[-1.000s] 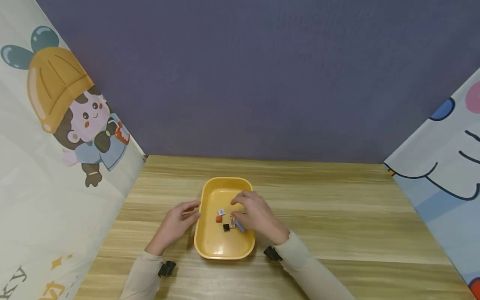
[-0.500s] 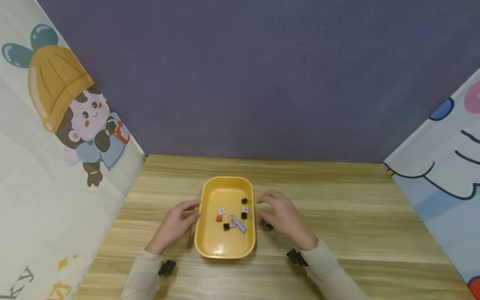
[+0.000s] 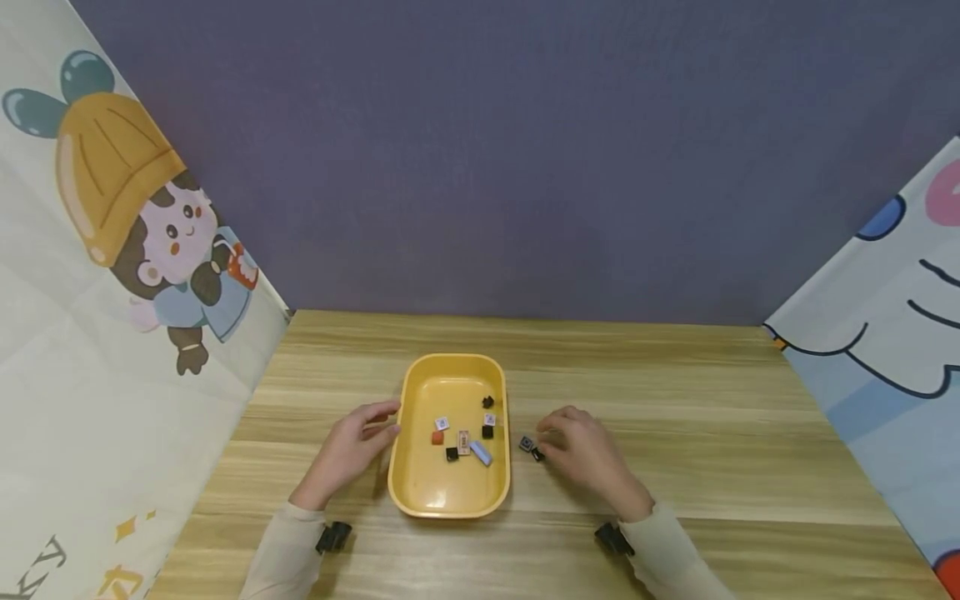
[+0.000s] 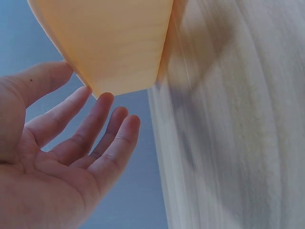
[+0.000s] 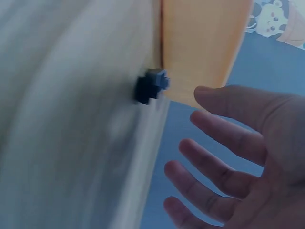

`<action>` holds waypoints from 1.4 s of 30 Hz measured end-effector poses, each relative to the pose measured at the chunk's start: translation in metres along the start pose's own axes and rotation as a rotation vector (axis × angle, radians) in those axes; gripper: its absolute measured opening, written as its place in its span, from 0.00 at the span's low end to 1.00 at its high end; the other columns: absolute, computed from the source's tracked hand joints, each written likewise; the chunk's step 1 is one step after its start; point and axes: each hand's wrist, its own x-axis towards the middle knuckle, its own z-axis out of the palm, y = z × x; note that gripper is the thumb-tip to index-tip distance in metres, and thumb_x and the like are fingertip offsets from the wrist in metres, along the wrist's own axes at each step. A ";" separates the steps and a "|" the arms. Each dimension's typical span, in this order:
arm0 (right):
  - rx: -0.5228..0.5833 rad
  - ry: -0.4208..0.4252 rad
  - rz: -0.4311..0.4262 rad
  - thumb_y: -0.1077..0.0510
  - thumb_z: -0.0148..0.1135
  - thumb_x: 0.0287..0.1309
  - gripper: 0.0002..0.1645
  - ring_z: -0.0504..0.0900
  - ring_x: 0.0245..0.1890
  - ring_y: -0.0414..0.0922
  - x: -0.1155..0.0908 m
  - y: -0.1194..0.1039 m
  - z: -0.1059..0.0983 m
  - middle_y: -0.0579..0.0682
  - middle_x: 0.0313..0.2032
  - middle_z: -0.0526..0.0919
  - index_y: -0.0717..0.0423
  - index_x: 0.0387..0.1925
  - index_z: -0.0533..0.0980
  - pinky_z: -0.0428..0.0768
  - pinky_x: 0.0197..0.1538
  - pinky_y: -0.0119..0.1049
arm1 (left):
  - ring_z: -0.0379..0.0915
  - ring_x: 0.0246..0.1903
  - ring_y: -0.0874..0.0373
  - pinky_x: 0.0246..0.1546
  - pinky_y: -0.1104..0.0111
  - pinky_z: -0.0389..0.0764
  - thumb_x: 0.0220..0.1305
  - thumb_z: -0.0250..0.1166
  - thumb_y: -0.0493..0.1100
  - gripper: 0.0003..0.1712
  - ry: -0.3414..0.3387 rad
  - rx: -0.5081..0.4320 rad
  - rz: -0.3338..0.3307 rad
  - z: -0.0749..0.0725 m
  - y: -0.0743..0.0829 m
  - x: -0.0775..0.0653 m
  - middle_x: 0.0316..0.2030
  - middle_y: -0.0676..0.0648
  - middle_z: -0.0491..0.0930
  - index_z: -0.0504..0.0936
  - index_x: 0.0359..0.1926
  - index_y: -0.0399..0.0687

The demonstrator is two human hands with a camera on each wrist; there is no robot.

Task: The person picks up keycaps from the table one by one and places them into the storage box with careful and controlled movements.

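A yellow tray (image 3: 450,500) stands on the table, small toy-brick pieces scattered inside it. My left hand (image 3: 358,448) touches the tray's left rim with relaxed fingertips, as the left wrist view also shows. To the right of the tray, a dark grey square piece (image 3: 526,443) and a small black piece (image 3: 537,455) lie close together on the wood. Beside them is my right hand (image 3: 588,454), fingers spread and apart. In the right wrist view nothing sits between the fingers, and the dark pieces (image 5: 151,86) are off the fingertips.
Inside the tray are white tiles (image 3: 442,423), a red piece (image 3: 437,437), black pieces (image 3: 452,454), a printed tile (image 3: 463,442) and a light-blue bar (image 3: 481,453). A dark blue-grey panel (image 3: 525,167) stands behind the wooden table (image 3: 675,400).
My right hand has left the space over the tray and moved right, beside the two dark pieces on the table. Black pieces at the tray's right side became visible. My left hand has stayed put.
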 end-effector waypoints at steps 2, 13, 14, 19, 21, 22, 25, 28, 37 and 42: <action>0.007 -0.029 0.015 0.55 0.71 0.46 0.14 0.75 0.45 0.44 -0.002 0.003 0.003 0.43 0.43 0.77 0.47 0.39 0.81 0.76 0.51 0.43 | 0.68 0.54 0.47 0.51 0.61 0.76 0.62 0.62 0.44 0.23 0.000 0.003 -0.004 0.001 0.000 0.000 0.56 0.45 0.71 0.73 0.57 0.44; 0.024 -0.090 0.059 0.60 0.69 0.45 0.17 0.72 0.48 0.45 -0.002 0.018 0.015 0.43 0.44 0.76 0.45 0.40 0.81 0.71 0.55 0.48 | 0.68 0.54 0.46 0.51 0.61 0.76 0.61 0.63 0.44 0.23 0.014 0.007 -0.016 0.004 0.003 0.003 0.56 0.45 0.71 0.74 0.57 0.45; 0.025 -0.090 0.059 0.60 0.69 0.45 0.17 0.72 0.48 0.45 -0.001 0.018 0.015 0.43 0.44 0.76 0.45 0.40 0.81 0.71 0.55 0.48 | 0.68 0.54 0.46 0.51 0.61 0.76 0.61 0.63 0.44 0.23 0.014 0.006 -0.018 0.004 0.003 0.004 0.55 0.45 0.71 0.74 0.57 0.45; 0.026 -0.085 0.045 0.60 0.69 0.45 0.16 0.72 0.47 0.44 0.001 0.022 0.014 0.42 0.42 0.76 0.45 0.39 0.81 0.71 0.54 0.46 | 0.68 0.54 0.46 0.51 0.61 0.76 0.61 0.63 0.44 0.22 0.017 -0.003 -0.027 0.006 0.005 0.005 0.56 0.46 0.71 0.74 0.57 0.46; 0.026 -0.082 0.039 0.60 0.69 0.45 0.15 0.72 0.47 0.45 0.002 0.023 0.014 0.42 0.42 0.76 0.45 0.38 0.81 0.71 0.54 0.46 | 0.68 0.54 0.47 0.51 0.61 0.76 0.61 0.63 0.44 0.22 0.018 -0.002 -0.029 0.006 0.005 0.006 0.56 0.46 0.71 0.74 0.57 0.46; 0.026 -0.081 0.039 0.60 0.69 0.45 0.15 0.72 0.47 0.45 0.002 0.023 0.014 0.42 0.42 0.76 0.45 0.38 0.81 0.71 0.54 0.46 | 0.68 0.54 0.47 0.51 0.61 0.76 0.61 0.63 0.44 0.22 0.018 -0.001 -0.028 0.006 0.005 0.006 0.56 0.46 0.71 0.74 0.57 0.46; 0.027 -0.080 0.040 0.60 0.70 0.44 0.14 0.72 0.47 0.45 0.002 0.023 0.015 0.42 0.42 0.77 0.44 0.37 0.82 0.71 0.54 0.47 | 0.68 0.54 0.47 0.51 0.61 0.76 0.61 0.63 0.44 0.22 0.018 0.004 -0.026 0.007 0.005 0.006 0.56 0.46 0.71 0.74 0.57 0.46; 0.030 -0.078 0.046 0.60 0.70 0.44 0.14 0.72 0.47 0.45 0.002 0.024 0.015 0.42 0.42 0.77 0.44 0.36 0.82 0.72 0.54 0.47 | 0.68 0.54 0.47 0.51 0.61 0.77 0.61 0.63 0.44 0.22 0.016 0.005 -0.023 0.007 0.004 0.006 0.56 0.46 0.71 0.74 0.57 0.46; 0.056 -0.054 0.041 0.59 0.71 0.45 0.13 0.73 0.44 0.44 0.003 0.020 0.006 0.43 0.41 0.76 0.46 0.36 0.81 0.76 0.50 0.44 | 0.68 0.54 0.46 0.51 0.60 0.76 0.61 0.63 0.44 0.22 0.015 -0.003 -0.023 0.006 0.005 0.005 0.55 0.45 0.71 0.74 0.56 0.46; 0.083 -0.002 -0.009 0.59 0.70 0.45 0.13 0.73 0.44 0.45 0.008 0.014 -0.006 0.45 0.42 0.76 0.47 0.37 0.81 0.76 0.50 0.44 | 0.68 0.54 0.46 0.51 0.61 0.76 0.62 0.62 0.44 0.22 0.013 -0.002 -0.012 0.006 0.005 0.006 0.55 0.45 0.71 0.74 0.56 0.45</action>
